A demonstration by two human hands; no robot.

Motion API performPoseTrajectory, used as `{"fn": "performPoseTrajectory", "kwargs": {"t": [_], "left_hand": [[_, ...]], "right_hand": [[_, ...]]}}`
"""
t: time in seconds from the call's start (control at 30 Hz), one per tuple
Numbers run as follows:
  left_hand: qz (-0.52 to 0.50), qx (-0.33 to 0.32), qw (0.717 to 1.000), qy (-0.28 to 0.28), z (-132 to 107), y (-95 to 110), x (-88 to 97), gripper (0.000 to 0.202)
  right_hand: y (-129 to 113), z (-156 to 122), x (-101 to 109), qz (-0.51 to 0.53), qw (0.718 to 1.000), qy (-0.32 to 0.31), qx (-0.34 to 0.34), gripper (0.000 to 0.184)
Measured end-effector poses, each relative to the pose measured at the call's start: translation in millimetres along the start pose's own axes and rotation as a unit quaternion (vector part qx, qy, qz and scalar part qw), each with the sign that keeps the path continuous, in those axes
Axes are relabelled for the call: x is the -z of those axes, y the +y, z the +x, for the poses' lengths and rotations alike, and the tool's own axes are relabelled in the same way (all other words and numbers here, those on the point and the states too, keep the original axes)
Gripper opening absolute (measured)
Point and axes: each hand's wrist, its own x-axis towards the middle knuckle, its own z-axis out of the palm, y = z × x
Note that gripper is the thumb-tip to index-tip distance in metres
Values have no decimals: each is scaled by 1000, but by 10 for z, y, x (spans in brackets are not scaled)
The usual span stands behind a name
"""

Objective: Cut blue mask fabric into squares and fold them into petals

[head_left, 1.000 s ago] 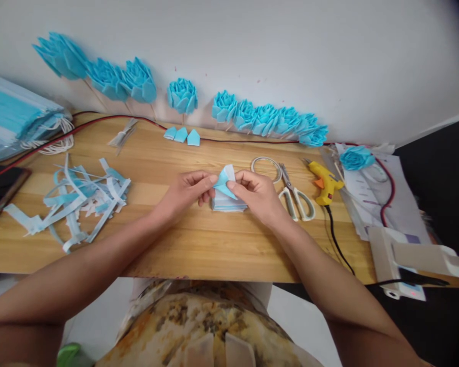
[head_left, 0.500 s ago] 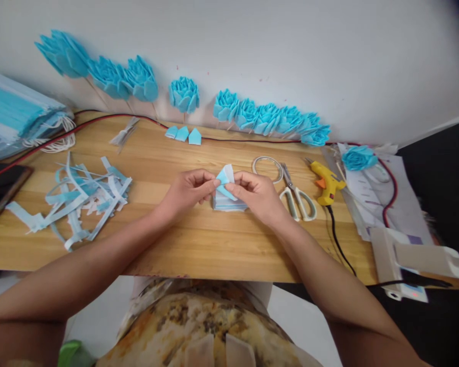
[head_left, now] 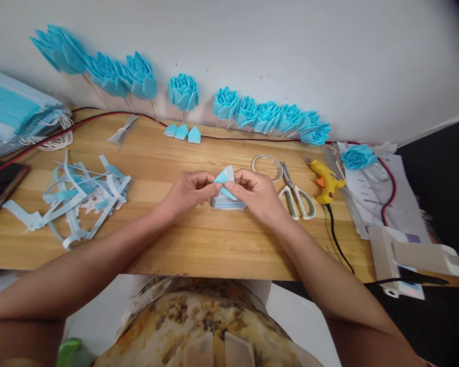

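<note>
Between my two hands is a small blue-and-white fabric piece [head_left: 225, 177], partly folded over at a slant. My left hand [head_left: 194, 189] pinches its left side between thumb and fingers. On the other side, my right hand [head_left: 255, 193] pinches the right part, thumb on top. Just beneath sits a stack of cut blue and white fabric pieces [head_left: 228, 203], partly covered by my hands. Three folded blue petals [head_left: 194, 135] with pointed tops lie in a row farther back on the table.
Cut fabric strips [head_left: 80, 196] are heaped at left, near a phone [head_left: 2, 188] and a pack of face masks [head_left: 19, 109]. Scissors [head_left: 296, 196], a tape roll [head_left: 266, 168] and a yellow glue gun [head_left: 326, 181] lie at right. Blue fabric flowers [head_left: 268, 117] line the wall.
The fabric piece's fold has shifted slightly, and my left fingertips now sit a little lower on it. The whole view has moved slightly.
</note>
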Motion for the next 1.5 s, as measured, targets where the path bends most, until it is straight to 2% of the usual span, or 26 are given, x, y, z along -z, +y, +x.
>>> {"fn": "performPoseTrajectory", "kwargs": {"t": [0.1,0.23,0.37,0.5,0.6,0.77,0.83,0.9,0.97,1.1,1.27,1.5], "left_hand": [[-27,0,1000,15,16,-9,13,27],[-67,1,997,47,34,-27,31,26],[-86,-6,995,44,25,-25,20,25],[-89,-10,996,27,9,-2,1,25],[-130,-3,991,21,18,-8,2,26],[-243,59,968,11,54,-54,26,28],[-240,63,969,18,61,-61,28,28],[-214,53,975,28,60,-54,22,29],[-183,38,982,35,55,-38,13,29],[-119,22,992,43,39,6,-1,29],[-44,16,998,48,23,47,-2,27],[-38,9,999,32,13,65,1,31]], "right_hand": [[-9,-11,14,-22,999,39,30,15],[-48,-25,35,-133,977,99,132,9],[-34,-18,17,-250,940,90,214,15],[10,-9,-18,-253,936,97,224,8],[21,-7,-9,-246,933,101,241,5],[7,10,71,-325,889,83,311,5],[1,17,94,-355,872,67,331,7],[-2,19,101,-362,867,62,336,7],[-1,16,92,-350,875,66,328,4],[-3,-1,55,-304,912,68,265,10],[-22,-18,23,-229,949,61,208,4],[-12,-9,-7,-119,983,61,122,7]]}}
